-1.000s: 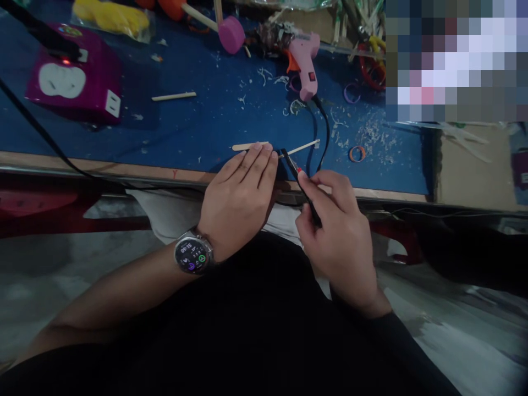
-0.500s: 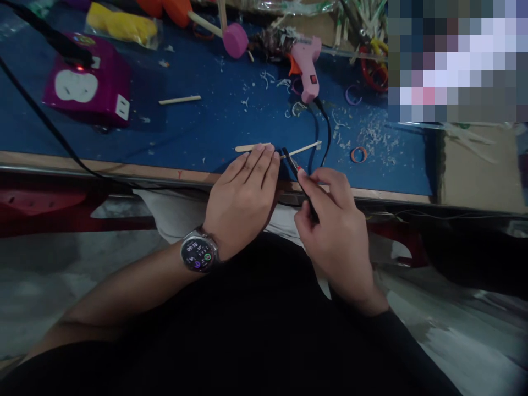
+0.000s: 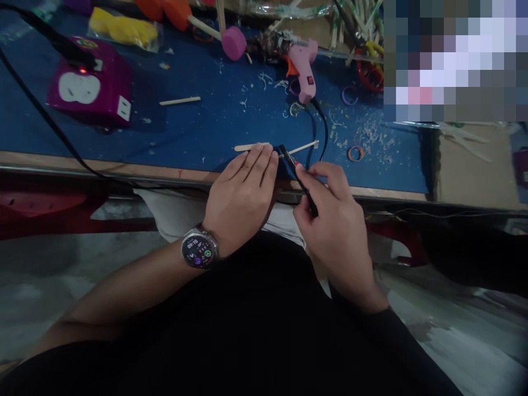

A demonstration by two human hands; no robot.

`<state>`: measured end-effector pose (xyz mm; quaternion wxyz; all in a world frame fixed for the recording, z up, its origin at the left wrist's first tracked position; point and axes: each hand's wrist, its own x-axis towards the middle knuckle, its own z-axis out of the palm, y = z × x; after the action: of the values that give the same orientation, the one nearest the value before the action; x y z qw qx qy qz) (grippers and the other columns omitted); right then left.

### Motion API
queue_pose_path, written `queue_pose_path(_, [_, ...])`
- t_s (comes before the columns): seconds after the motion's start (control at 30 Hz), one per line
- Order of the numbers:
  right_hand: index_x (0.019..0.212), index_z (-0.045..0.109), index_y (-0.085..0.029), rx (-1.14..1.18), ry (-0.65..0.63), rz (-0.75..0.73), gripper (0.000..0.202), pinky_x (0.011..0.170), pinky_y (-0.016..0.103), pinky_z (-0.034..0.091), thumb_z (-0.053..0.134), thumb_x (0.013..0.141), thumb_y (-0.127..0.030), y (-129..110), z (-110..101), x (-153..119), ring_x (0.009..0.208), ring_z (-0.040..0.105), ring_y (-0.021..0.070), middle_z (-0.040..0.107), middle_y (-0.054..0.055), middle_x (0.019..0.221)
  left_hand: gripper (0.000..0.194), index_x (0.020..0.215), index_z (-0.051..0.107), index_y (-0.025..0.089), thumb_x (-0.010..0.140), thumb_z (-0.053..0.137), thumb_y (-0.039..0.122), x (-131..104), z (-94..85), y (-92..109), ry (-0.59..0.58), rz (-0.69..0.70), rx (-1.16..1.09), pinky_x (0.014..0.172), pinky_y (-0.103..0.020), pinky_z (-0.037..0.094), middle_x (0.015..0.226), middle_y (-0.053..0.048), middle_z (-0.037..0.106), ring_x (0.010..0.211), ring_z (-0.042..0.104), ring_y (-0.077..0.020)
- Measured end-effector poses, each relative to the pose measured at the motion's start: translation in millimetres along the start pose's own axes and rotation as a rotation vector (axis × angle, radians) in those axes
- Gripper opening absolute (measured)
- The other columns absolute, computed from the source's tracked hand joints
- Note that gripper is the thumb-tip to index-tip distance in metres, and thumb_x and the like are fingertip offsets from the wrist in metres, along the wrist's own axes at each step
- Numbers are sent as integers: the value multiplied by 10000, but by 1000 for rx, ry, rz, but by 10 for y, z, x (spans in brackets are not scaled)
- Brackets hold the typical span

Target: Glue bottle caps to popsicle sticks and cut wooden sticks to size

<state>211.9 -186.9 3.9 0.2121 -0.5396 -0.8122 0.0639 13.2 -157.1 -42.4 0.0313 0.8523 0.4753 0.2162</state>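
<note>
My left hand (image 3: 244, 190) lies flat on the blue table near its front edge, its fingertips pressing on a flat wooden stick (image 3: 247, 147). Just right of those fingertips, my right hand (image 3: 334, 220) grips a slim black cutter (image 3: 297, 175), whose far end touches or crosses a thin pale stick (image 3: 304, 147). That thin stick slants up to the right, with a small pale bit at its tip. The part of the flat stick under my fingers is hidden. Farther left on the table lies another short stick (image 3: 180, 101).
A pink glue gun (image 3: 304, 69) with a black cord lies beyond my hands. Around it are white scraps and an orange ring (image 3: 355, 153). A purple power box (image 3: 91, 82) stands left, a cardboard box (image 3: 476, 165) right. Yellow material in plastic (image 3: 122, 28) lies at the back.
The view has shifted slightly. My left hand stays on the flat stick, and the cutter in my right hand has barely moved.
</note>
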Motion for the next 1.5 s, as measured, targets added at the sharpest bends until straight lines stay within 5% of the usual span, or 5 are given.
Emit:
queue_pose_path(1.03, [1535,639,-123,-119,-95,-45,524,966,378,706,532,1023,-103,-59,-202,63,1268,742,289,682,161,1429,546,1644,504,42,1147,484,268,-11,53,-9,40,-11,-20,1329,-524,457,1680,-256,560,1615,517,-356])
queue_pose_path(1.5, [1547,633,-176,-116,-108,-32,546,1039,411,682,543,1014,-100,-57,-225,23,1259,751,288,683,150,1446,551,1648,501,19,1149,456,250,-23,35,12,17,3,-35,1326,-540,460,1682,-269,549,1619,509,-364])
